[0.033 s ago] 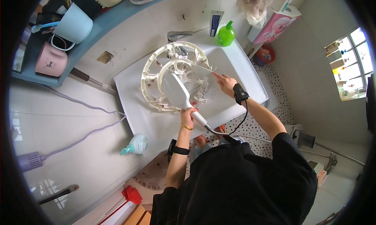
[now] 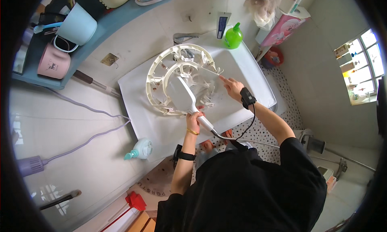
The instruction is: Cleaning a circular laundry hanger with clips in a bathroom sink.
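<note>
My left hand [image 2: 194, 120] is wrapped round the handle of a white shower head [image 2: 182, 95], whose metal hose runs off to the right. The broad head tilts over a round cream plastic drying rack [image 2: 150, 86] with several clips, which rests in the white washbasin [image 2: 238, 66]. On the rack's right side, my right hand [image 2: 232, 88] has its fingertips closed at the edge of a flat pale part; the thumb is mostly hidden. Loose clips hang in a tangle inside the ring. Whether water is running cannot be made out.
A metal tap [image 2: 186, 37] stands behind the rack. A green bottle [image 2: 233, 36] and a dark tube [image 2: 221, 25] stand at the basin's back edge, a teal pump bottle [image 2: 140, 149] at its left front corner. A blue shelf [image 2: 90, 40] holding cups juts out at upper left.
</note>
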Action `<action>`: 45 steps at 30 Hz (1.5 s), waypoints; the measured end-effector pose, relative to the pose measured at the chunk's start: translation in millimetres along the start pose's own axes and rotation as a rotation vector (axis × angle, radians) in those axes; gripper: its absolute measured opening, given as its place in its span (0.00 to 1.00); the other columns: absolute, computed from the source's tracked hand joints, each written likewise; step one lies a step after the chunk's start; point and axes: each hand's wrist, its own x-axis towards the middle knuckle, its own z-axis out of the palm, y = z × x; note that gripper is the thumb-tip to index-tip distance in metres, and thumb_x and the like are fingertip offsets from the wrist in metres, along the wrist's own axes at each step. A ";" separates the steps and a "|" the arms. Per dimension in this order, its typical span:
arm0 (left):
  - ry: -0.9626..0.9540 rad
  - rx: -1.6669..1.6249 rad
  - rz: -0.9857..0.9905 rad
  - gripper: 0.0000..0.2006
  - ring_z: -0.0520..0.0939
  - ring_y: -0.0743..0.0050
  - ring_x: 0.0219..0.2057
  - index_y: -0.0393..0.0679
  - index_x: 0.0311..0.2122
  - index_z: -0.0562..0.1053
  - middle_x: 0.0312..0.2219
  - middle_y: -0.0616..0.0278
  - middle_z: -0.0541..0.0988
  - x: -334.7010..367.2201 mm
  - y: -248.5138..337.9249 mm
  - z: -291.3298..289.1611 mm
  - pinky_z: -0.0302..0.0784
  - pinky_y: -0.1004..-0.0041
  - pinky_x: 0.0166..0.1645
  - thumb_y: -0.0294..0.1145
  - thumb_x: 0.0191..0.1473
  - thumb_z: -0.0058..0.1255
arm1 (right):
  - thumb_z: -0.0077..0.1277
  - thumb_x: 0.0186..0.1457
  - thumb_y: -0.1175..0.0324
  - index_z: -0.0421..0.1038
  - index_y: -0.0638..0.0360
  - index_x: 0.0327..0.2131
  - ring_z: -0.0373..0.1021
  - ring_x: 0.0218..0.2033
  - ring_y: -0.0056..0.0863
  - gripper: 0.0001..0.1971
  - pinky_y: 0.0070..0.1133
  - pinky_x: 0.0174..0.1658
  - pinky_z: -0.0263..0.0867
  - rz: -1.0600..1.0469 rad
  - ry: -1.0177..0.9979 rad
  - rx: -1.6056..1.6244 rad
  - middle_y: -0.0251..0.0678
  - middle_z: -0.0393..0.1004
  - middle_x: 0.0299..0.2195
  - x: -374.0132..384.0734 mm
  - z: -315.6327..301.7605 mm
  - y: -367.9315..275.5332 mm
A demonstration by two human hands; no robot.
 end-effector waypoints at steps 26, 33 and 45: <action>0.047 -0.242 0.307 0.05 0.65 0.69 0.16 0.40 0.17 0.62 0.21 0.59 0.65 10.0 113.4 -12.3 0.62 0.74 0.23 0.23 0.26 0.41 | 0.43 0.46 0.70 0.59 0.43 0.48 0.67 0.22 0.37 0.22 0.28 0.24 0.64 -0.267 0.141 0.201 0.36 0.67 0.25 31.3 18.6 -99.8; 0.160 -0.214 0.246 0.06 0.66 0.69 0.18 0.39 0.19 0.61 0.20 0.58 0.67 13.9 87.8 -25.9 0.61 0.75 0.25 0.25 0.28 0.40 | 0.42 0.47 0.69 0.54 0.44 0.50 0.67 0.22 0.37 0.24 0.30 0.22 0.64 -0.321 0.195 0.052 0.38 0.66 0.25 81.0 36.0 -154.6; 0.199 -0.285 0.202 0.10 0.68 0.69 0.21 0.35 0.25 0.64 0.22 0.59 0.66 6.4 81.2 -36.4 0.65 0.74 0.26 0.20 0.29 0.39 | 0.39 0.49 0.67 0.51 0.49 0.52 0.66 0.22 0.42 0.24 0.32 0.23 0.63 -0.186 0.133 0.056 0.44 0.65 0.28 84.8 52.8 -162.9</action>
